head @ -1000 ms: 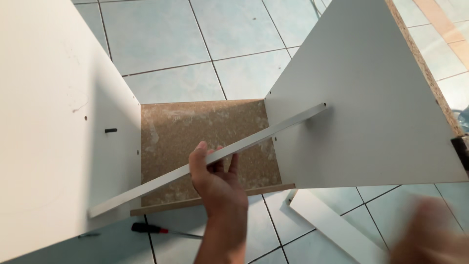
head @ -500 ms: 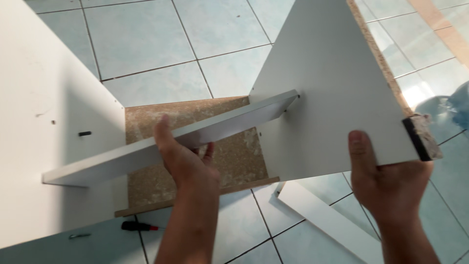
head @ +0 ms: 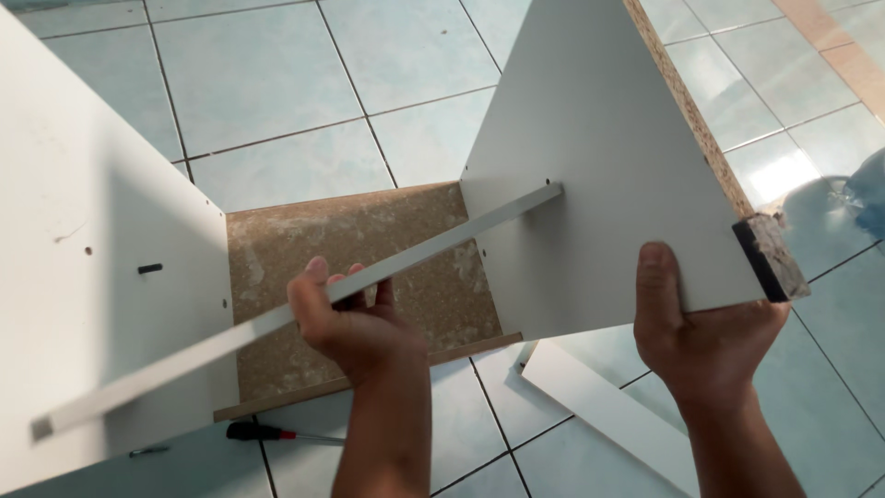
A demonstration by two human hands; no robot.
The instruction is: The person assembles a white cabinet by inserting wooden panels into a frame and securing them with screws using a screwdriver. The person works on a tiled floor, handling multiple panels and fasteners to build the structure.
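Note:
My left hand grips a long white shelf board seen edge-on, spanning between two upright white panels. Its far end touches the right side panel near small holes. My right hand holds that panel's lower near corner, thumb on its white face, beside a black foot pad. The left side panel stands at the left with a dark peg sticking out of it. A brown chipboard back panel lies between the two side panels on the floor.
The floor is pale blue tile. A black-and-red handled screwdriver lies by the chipboard's near edge. A loose white board lies on the tiles under my right hand. Crumpled clear plastic sits at the right edge.
My left hand has turned the shelf board from tilted flat to edge-on, and its far end moved up the right panel. My right hand came in and took the panel's corner.

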